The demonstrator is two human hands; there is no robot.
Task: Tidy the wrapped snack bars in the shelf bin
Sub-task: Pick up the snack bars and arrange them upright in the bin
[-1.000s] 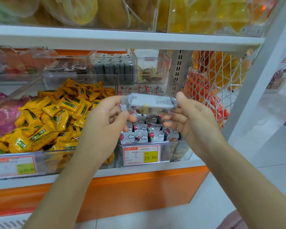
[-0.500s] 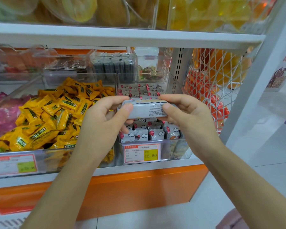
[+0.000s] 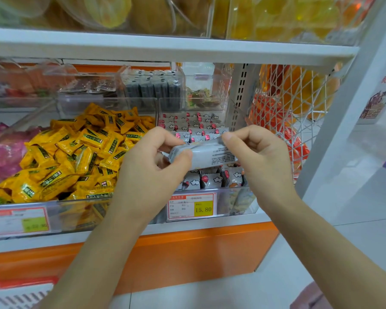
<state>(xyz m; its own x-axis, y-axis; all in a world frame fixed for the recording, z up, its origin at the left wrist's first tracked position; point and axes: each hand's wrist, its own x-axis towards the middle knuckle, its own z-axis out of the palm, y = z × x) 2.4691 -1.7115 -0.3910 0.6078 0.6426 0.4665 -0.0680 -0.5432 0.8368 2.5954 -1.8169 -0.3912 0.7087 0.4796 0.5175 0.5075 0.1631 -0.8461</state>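
Note:
A grey wrapped snack bar (image 3: 204, 155) lies crosswise between my hands, printed text facing me, just above the clear shelf bin (image 3: 236, 201). My left hand (image 3: 151, 169) pinches its left end with thumb and fingers. My right hand (image 3: 257, 157) grips its right end, fingers curled over the top. In the bin stand rows of grey wrapped bars (image 3: 210, 180) with red and white cloud prints; more of them (image 3: 188, 122) show behind my hands. The middle rows are hidden by my hands.
A bin of yellow wrapped candies (image 3: 76, 152) sits to the left, pink packs (image 3: 0, 157) beyond it. A price tag (image 3: 192, 206) reading 15.80 fronts the bar bin. A white wire basket (image 3: 299, 112) with orange packs hangs to the right. The upper shelf edge (image 3: 165, 47) runs overhead.
Both hands have lowered the bar toward the bin and turned it, its right end now tipped slightly up. My right fingers have curled over the bar's end.

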